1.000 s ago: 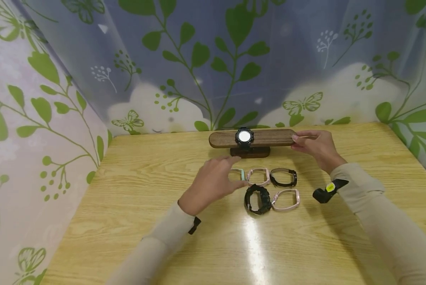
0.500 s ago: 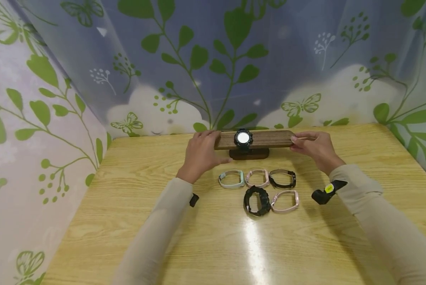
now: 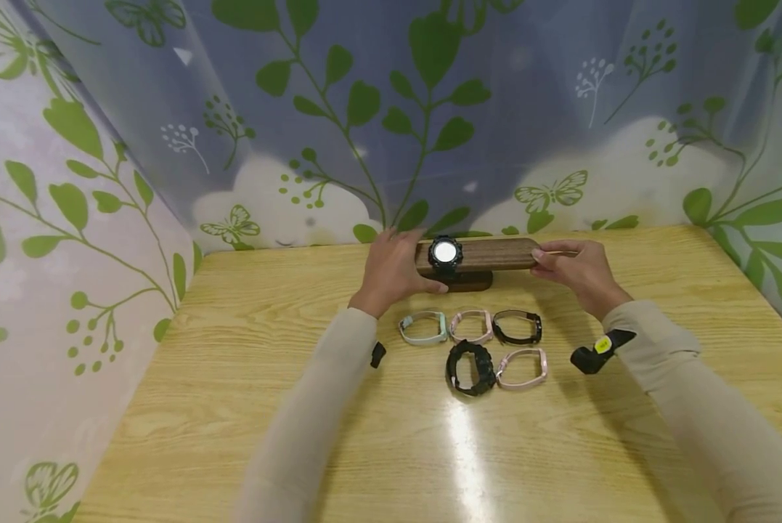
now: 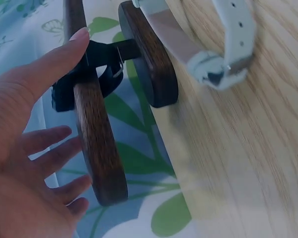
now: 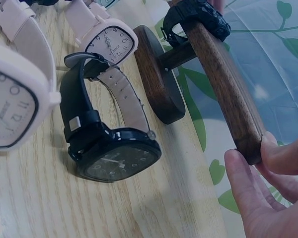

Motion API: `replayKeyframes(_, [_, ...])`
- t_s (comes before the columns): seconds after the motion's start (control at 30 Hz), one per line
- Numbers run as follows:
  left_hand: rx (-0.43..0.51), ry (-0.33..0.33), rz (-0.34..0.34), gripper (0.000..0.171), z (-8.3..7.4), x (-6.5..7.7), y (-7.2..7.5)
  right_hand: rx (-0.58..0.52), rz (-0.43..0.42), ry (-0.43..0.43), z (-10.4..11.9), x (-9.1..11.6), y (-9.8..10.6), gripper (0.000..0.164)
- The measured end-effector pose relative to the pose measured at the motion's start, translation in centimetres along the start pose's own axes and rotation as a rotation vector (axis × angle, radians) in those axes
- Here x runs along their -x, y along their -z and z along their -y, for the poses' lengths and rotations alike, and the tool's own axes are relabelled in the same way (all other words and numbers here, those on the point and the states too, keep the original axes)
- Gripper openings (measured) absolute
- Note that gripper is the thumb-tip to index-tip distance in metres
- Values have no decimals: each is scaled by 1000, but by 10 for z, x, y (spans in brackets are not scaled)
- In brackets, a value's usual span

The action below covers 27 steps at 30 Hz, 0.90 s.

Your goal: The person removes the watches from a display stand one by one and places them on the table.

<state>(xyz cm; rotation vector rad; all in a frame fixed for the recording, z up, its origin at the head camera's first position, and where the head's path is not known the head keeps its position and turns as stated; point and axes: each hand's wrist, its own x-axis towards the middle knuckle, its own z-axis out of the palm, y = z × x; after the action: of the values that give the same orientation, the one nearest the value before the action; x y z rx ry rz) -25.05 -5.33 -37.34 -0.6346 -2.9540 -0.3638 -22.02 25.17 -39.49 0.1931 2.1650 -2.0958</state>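
A dark wooden watch stand (image 3: 498,254) is at the table's back edge, its bar raised on a short base. One black sports watch (image 3: 446,252) is strapped round the bar. My right hand (image 3: 580,274) pinches the bar's right end between thumb and fingers, plain in the right wrist view. My left hand (image 3: 391,270) is at the bar's left part, beside the strapped watch. In the left wrist view its thumb reaches across near that watch (image 4: 64,94), while the other fingers are spread loosely on the far side of the bar (image 4: 102,144). Exact finger contact is unclear.
In front of the stand lie a mint watch (image 3: 443,327), a pink watch (image 3: 491,325) and a black watch (image 3: 537,329). Nearer me are a chunky black watch (image 3: 485,369) and another pink watch (image 3: 544,365). Patterned curtain (image 3: 338,145) hangs right behind the table (image 3: 234,407).
My left hand has moved up from over the mint watch to the bar's left end, then right along it toward the strapped watch. The right hand keeps its hold on the bar.
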Motion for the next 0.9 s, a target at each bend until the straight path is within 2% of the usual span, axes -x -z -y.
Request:
replayKeyframes(0.23, [-1,11,33,105,-11,-8,-4,26,-3,8,0,0,0,53])
replayKeyframes(0.4, [20,-7,22,95,-15,-13,-6,32,-4,6,0,0,0,53])
replayKeyframes(0.6, [39,-20,12,85,-13,-14,-7,28,1,11,0,-1,-1,54])
replayKeyframes(0.9, [31,-22,-29,82,-2,-10,-5,10,-6,5,1,0,-1,51])
